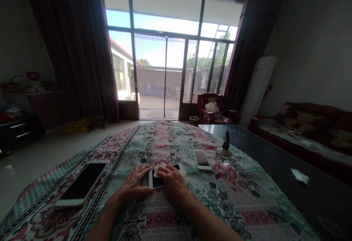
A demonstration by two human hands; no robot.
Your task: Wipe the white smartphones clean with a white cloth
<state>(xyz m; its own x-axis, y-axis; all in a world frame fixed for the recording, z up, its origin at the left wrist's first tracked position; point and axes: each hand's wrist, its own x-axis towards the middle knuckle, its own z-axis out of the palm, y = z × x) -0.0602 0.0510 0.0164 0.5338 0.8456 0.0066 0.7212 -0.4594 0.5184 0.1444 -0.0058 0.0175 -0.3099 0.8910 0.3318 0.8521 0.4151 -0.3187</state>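
Observation:
A white smartphone with a dark screen lies sideways on the patterned tablecloth. My left hand steadies its left end, fingers at the far edge and thumb at the near corner. Over the right part of the screen, my right hand presses a crumpled white tissue with curled fingers. That hand hides much of the screen. To the left lies a larger white phone with a black screen. Another small white phone lies beyond my right hand.
A clear glass bottle with a black top stands at the right of the cloth. Further right, a crumpled white tissue lies on the dark glossy tabletop. A red wooden armchair and a sofa stand beyond, near glass doors.

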